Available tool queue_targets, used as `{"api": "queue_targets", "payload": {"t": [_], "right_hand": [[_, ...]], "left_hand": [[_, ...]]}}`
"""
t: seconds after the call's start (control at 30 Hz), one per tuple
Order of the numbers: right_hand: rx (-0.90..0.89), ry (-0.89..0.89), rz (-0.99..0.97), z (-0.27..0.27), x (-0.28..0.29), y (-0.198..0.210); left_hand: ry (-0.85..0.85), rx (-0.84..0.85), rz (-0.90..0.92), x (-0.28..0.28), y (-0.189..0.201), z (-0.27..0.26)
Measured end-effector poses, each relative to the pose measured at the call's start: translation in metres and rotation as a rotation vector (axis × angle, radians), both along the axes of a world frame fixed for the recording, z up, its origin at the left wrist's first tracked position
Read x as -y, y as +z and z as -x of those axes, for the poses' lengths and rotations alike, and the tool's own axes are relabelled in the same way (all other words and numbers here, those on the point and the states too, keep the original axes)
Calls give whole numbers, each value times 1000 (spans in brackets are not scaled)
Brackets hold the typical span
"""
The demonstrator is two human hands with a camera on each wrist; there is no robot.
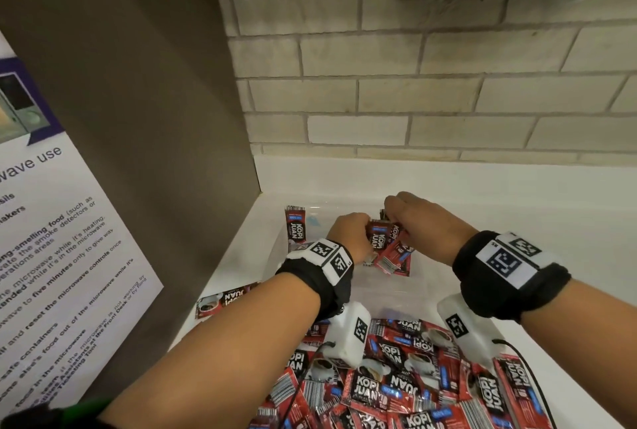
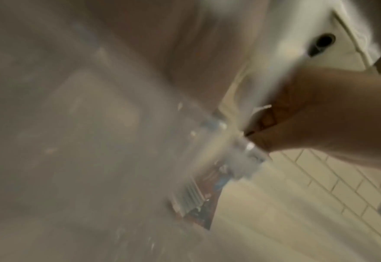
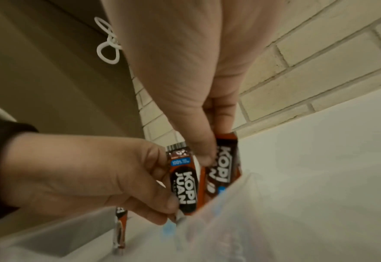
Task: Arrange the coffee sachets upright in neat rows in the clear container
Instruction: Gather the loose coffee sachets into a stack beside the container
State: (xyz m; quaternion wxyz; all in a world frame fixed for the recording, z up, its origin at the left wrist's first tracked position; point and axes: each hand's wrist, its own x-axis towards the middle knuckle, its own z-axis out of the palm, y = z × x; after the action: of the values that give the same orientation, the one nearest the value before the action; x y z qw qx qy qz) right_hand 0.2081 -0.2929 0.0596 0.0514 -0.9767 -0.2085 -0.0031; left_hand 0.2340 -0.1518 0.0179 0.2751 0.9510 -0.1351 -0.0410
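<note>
Two hands are at work over the clear container (image 1: 275,256), and I use that container as my landmark. My left hand (image 1: 348,235) is above its middle, its fingers (image 3: 158,203) curled round a red and black sachet (image 3: 182,184) held roughly upright. My right hand (image 1: 424,222) is just beside it, toward the container's far side, thumb and fingers (image 3: 198,147) pinching a second sachet (image 3: 223,159) that stands behind the first; the two packets touch or nearly touch. Below them, inside the container, a few more sachets (image 1: 393,256) lean together at a tilt. One lone sachet (image 1: 295,227) stands upright against the container's far left corner. Another flat sachet (image 1: 220,301) lies on the white tabletop (image 1: 517,187) just outside the container's left wall. On the near side of the container, a loose heap of sachets (image 1: 396,377) lies jumbled, faces and barcodes pointing every way. Beyond the container rises a pale brick wall (image 1: 413,101), and to its left stands a brown panel (image 1: 138,118) bearing a printed microwave notice (image 1: 51,239). The left wrist view is badly smeared; I can make out only blurred plastic and a striped sachet edge there.
</note>
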Motion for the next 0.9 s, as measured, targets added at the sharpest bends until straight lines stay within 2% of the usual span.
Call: {"api": "queue_targets", "payload": {"t": [0.37, 0.6, 0.77, 0.9], "right_hand": [[13, -114, -68, -2, 11, -8], [18, -162, 56, -1, 10, -18], [51, -207, -2, 0, 8, -11], [-68, -265, 47, 10, 7, -9]], "left_hand": [[35, 4, -66, 2, -4, -4], [17, -58, -93, 2, -5, -6], [11, -93, -117, 0, -5, -5], [-22, -121, -103, -2, -5, -4]]}}
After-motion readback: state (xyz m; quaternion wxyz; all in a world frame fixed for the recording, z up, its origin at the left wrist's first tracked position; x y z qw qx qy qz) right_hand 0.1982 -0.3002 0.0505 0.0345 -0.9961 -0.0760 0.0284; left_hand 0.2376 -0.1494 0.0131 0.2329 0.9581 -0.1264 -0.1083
